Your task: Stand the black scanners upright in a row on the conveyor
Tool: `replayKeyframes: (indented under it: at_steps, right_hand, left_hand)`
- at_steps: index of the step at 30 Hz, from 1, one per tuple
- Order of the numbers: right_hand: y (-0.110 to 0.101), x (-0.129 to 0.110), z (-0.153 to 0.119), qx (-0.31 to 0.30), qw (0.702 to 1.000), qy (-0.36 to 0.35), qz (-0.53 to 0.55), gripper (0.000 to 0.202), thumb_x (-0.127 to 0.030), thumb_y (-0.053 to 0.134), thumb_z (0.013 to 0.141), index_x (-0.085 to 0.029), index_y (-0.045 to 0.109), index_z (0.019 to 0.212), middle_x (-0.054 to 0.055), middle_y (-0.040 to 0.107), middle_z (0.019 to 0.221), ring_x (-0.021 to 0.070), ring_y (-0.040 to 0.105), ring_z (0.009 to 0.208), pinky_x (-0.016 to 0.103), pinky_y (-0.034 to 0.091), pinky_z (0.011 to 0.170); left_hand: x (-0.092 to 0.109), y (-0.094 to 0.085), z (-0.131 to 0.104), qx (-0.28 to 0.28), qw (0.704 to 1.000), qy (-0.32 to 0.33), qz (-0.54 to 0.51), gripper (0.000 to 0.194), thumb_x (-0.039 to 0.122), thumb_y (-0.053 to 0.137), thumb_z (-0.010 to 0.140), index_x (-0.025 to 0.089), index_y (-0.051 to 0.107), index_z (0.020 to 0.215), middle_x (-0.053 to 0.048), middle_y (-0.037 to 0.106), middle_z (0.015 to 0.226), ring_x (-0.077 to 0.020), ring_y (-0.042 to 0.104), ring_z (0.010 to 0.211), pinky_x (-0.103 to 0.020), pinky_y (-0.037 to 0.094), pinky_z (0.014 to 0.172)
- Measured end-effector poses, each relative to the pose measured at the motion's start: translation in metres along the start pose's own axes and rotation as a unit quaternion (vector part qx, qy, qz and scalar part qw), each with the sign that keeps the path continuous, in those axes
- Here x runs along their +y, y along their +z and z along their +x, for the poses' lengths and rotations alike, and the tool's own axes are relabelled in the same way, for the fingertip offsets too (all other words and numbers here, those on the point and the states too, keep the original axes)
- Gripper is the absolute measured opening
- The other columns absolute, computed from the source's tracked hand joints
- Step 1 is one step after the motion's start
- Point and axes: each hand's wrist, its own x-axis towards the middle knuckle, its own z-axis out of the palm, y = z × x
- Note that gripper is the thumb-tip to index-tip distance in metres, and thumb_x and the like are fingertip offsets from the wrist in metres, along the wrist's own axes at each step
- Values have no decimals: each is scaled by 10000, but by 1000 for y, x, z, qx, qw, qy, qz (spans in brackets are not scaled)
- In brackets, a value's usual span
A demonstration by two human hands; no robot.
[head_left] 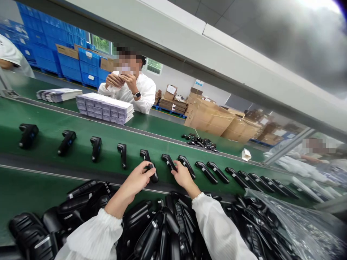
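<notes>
1. at the centre of the frame, on the green conveyor belt (81,144), your left hand (139,177) has its grip closed around a black handheld scanner (149,167), which lies on the belt in line with the others.
2. just right of it, your right hand (182,175) rests its fingers on the next black scanner (168,161); whether that grip is clenched or only touching, i cannot tell.
3. by my judgement you are at the laying-out step: setting scanners one by one in a row on the belt, handles toward you.
4. the next move, as i judge it, calls for letting go once each unit lies flat and evenly spaced, then reaching back to the pile of scanners (162,227) on the table at the bottom of the frame.
5. counted along the belt: about sixteen scanners in the row, four well apart at the left, the rest closer together toward the right edge, where they blur.
6. the pile holds too many overlapping scanners to count.
7. across the belt, upper left, you have two stacks of white boxes (105,107), a co-worker (130,88) behind them, and one small white box (246,154) at the right.
8. a small heap of black parts (202,141) sits beyond the belt, right of centre.
9. a clear plastic bag (298,224) lies at the lower right.
</notes>
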Motion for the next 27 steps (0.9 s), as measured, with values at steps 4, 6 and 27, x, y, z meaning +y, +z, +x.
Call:
replayKeyframes:
  at_steps: [4, 6, 27]
  right_hand:
    - [7, -1, 5, 30, 997, 4, -72, 396, -114, 499, 887, -52, 556, 1275, 236, 609, 1206, 306, 598, 1111, 402, 432, 958]
    - [5, -2, 6, 39, 995, 2, -91, 378, -125, 479, 905, -45, 564, 1264, 243, 606, 1191, 315, 598, 1094, 416, 428, 956]
    - [20, -29, -8, 11, 996, -80, -25, 331, -114, 531, 837, -195, 642, 1139, 105, 627, 1098, 211, 619, 932, 329, 470, 870]
  left_hand:
    - [-7, 6, 5, -7, 1000, -24, 7, 240, 422, 548, 797, 210, 531, 909, 66, 424, 550, -103, 343, 491, -221, 257, 478]
    - [-13, 9, 9, -13, 1000, -26, 5, 225, 410, 533, 794, 208, 519, 890, 65, 434, 556, -101, 350, 489, -222, 267, 481]
    - [-14, 0, 12, 108, 990, 16, -90, 336, 218, 523, 660, 208, 619, 982, -32, 576, 962, -209, 533, 1010, -279, 418, 787]
